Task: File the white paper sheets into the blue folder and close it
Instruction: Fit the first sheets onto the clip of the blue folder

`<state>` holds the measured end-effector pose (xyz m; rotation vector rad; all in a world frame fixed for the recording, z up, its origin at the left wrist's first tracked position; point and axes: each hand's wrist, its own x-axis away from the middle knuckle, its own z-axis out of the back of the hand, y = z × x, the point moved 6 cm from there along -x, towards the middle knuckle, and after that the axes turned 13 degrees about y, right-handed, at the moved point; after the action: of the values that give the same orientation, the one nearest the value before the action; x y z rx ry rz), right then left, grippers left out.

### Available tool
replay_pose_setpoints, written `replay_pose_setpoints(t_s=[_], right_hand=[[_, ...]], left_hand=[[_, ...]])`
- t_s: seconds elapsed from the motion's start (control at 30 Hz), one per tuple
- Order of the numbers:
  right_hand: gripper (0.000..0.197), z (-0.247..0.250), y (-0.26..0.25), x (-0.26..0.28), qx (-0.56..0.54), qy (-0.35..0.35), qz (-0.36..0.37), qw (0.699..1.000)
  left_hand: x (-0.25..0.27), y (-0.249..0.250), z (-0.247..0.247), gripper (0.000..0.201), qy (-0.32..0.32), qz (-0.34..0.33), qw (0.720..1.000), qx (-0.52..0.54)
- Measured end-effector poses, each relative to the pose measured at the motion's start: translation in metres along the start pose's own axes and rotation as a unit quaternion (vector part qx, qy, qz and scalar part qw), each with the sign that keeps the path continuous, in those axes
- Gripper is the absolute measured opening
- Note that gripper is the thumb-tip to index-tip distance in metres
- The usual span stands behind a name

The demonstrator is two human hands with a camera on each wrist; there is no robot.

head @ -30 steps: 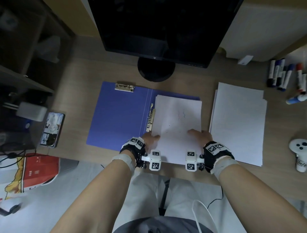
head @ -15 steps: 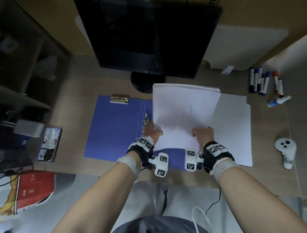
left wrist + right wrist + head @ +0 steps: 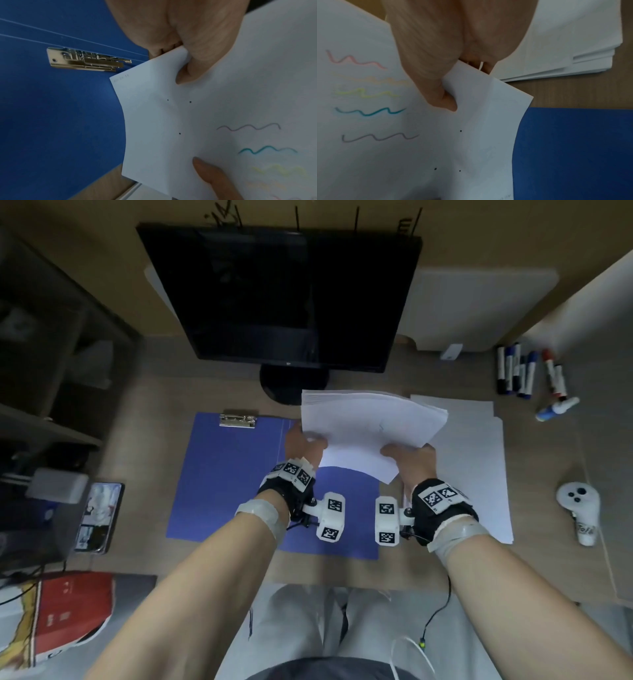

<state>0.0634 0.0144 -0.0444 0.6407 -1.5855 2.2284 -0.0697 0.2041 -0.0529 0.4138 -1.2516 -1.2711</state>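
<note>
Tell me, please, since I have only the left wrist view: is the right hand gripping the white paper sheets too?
Observer: Yes. In the right wrist view the right hand pinches a corner of the white paper sheets, thumb on top.
Operator: Do the sheets rest in the open blue folder?
Observer: No. The head view shows them held curved above its right half, and the part of that half in view is bare.
Operator: Is there more paper nearby?
Observer: Yes, another white paper stack lies on the wooden desk, right of the folder.
</note>
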Motion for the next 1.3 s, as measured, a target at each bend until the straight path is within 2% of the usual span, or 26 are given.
replay_pose_setpoints(t_s=[0.17,0.27,0.33,0.37,0.43,0.5,0.57,0.67,0.73,0.8,0.87,0.9,0.97,1.03,1.1,1.23,1.3], right_hand=[[0.015,-0.004,0.007,-0.003,0.032,-0.025,-0.014,0.999],[0.036,-0.01,0.014,-0.005,0.038,-0.031,-0.021,0.999],[0.053,-0.013,0.014,-0.01,0.063,-0.017,-0.011,0.998],[0.056,-0.013,0.013,-0.011,0.082,-0.011,-0.012,0.996],[0.049,-0.014,0.014,-0.015,0.097,-0.015,-0.016,0.995],[0.04,-0.012,0.023,-0.016,0.132,-0.025,-0.043,0.99],[0.048,-0.009,0.043,-0.013,0.191,-0.04,-0.081,0.977],[0.061,-0.005,0.068,-0.004,0.305,-0.075,-0.103,0.944],[0.061,-0.004,0.081,-0.001,0.32,-0.075,-0.107,0.938],[0.052,-0.003,0.087,0.002,0.299,-0.059,-0.094,0.948],[0.047,-0.005,0.092,0.003,0.295,-0.046,-0.076,0.951],[0.045,-0.006,0.094,0.002,0.294,-0.04,-0.069,0.952],[0.038,-0.01,0.098,0.004,0.287,-0.039,-0.065,0.955],[0.031,-0.014,0.102,0.004,0.273,-0.045,-0.075,0.958],[0.027,-0.018,0.104,0.005,0.269,-0.053,-0.081,0.958],[0.041,-0.027,0.108,0.009,0.258,-0.064,-0.083,0.96],[0.042,-0.031,0.111,0.009,0.254,-0.066,-0.082,0.961]], left_hand=[[-0.005,-0.002,-0.005,0.038,-0.003,0.028,1.0,0.007],[-0.004,-0.007,-0.008,0.034,-0.023,0.04,0.999,-0.014],[-0.003,-0.01,-0.011,0.045,-0.056,0.032,0.997,-0.033],[-0.003,-0.011,-0.012,0.047,-0.071,0.024,0.996,-0.05],[-0.007,-0.019,-0.011,0.048,-0.086,0.03,0.99,-0.105],[-0.008,-0.033,-0.01,0.062,-0.106,0.064,0.978,-0.166],[0.0,-0.052,-0.01,0.076,-0.127,0.09,0.964,-0.217],[0.016,-0.079,-0.011,0.077,-0.154,0.127,0.942,-0.271],[0.023,-0.097,-0.01,0.076,-0.178,0.155,0.931,-0.28],[0.02,-0.106,0.001,0.06,-0.159,0.155,0.931,-0.29],[0.004,-0.103,0.023,0.03,-0.065,0.11,0.943,-0.307],[-0.003,-0.099,0.037,0.03,-0.008,0.093,0.946,-0.312],[-0.018,-0.097,0.059,0.036,0.05,0.083,0.946,-0.308],[-0.03,-0.099,0.067,0.033,0.033,0.084,0.947,-0.308],[-0.035,-0.105,0.067,0.04,-0.017,0.089,0.944,-0.316],[-0.036,-0.109,0.056,0.044,-0.069,0.097,0.942,-0.313],[-0.044,-0.124,0.049,0.058,-0.083,0.086,0.939,-0.323]])
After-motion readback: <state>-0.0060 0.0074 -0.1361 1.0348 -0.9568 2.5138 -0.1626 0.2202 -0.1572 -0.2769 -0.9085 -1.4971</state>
